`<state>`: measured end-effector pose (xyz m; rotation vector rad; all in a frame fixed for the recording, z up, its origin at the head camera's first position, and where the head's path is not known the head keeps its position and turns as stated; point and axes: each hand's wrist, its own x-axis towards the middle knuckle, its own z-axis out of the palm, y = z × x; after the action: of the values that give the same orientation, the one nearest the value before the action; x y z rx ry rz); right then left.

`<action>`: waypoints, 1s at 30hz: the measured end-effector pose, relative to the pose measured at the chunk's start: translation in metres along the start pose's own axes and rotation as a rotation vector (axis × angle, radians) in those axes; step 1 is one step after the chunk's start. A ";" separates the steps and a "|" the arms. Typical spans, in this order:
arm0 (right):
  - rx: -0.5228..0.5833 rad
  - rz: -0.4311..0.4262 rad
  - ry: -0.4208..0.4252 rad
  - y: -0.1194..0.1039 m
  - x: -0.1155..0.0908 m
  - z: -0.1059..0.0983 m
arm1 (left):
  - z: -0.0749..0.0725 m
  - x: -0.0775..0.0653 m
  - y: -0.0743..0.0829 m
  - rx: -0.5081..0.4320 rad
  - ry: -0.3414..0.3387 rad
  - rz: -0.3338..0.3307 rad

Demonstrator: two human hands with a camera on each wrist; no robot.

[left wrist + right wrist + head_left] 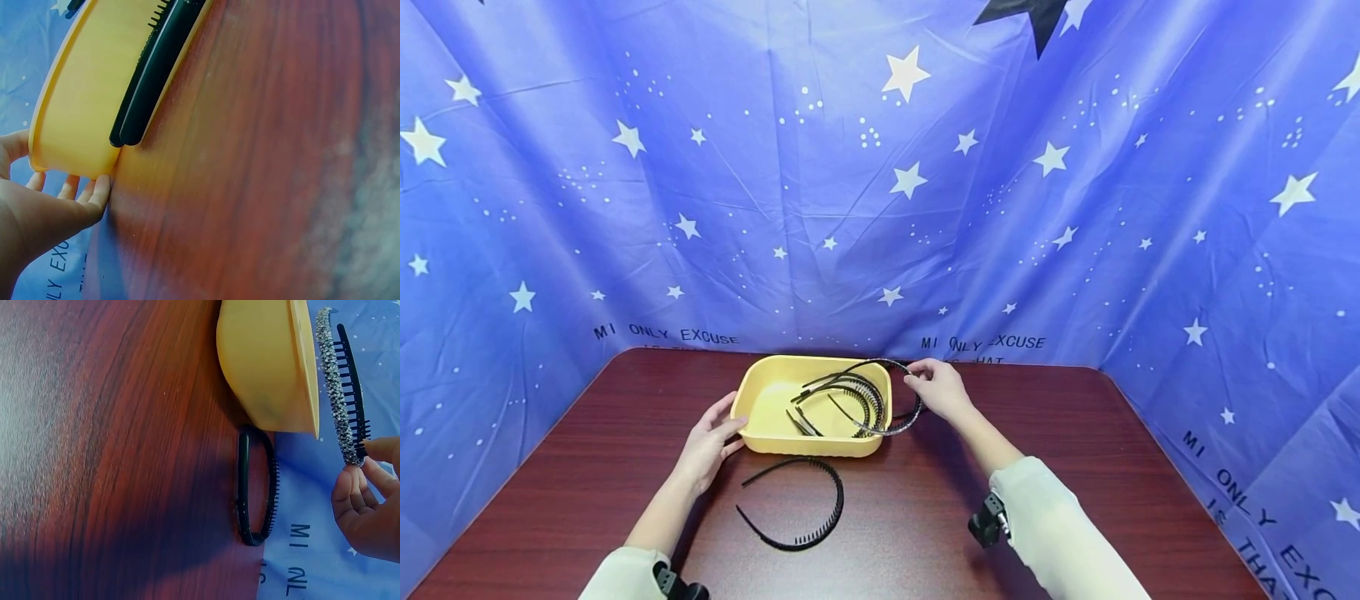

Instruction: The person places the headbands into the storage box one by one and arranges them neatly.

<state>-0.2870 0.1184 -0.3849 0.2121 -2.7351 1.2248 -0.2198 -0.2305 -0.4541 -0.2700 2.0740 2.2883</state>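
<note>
My left hand grips the left end of a yellow plastic basin, thumb at the rim and fingers against the outer wall. My right hand pinches a headband with a sparkly silver outer face and black comb teeth. It is raised over the basin's right end, its open ends pointing left. Inside the basin, several dark toothed headbands lie bunched toward the right side. Another black headband rests on the table in front of the basin.
One more black headband lies on the table beyond the basin's right end, mostly hidden in the head view. The dark red wooden table ends at a blue star-printed curtain behind and at both sides.
</note>
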 end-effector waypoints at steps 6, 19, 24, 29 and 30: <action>0.016 0.007 -0.012 -0.003 -0.001 0.007 | 0.000 0.000 -0.001 -0.013 0.001 0.003; 0.046 0.020 -0.016 -0.015 -0.003 0.019 | 0.000 -0.001 0.000 -0.009 0.001 0.003; 0.052 0.019 -0.017 -0.019 -0.003 0.023 | 0.001 -0.001 0.001 -0.017 0.000 0.007; 0.047 0.013 -0.009 -0.021 -0.003 0.026 | 0.001 -0.001 0.000 -0.015 0.001 0.006; 0.048 0.015 -0.009 -0.022 -0.003 0.027 | 0.000 -0.001 0.000 -0.014 0.000 0.006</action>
<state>-0.2814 0.0844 -0.3871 0.2026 -2.7219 1.2976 -0.2188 -0.2299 -0.4535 -0.2656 2.0622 2.3069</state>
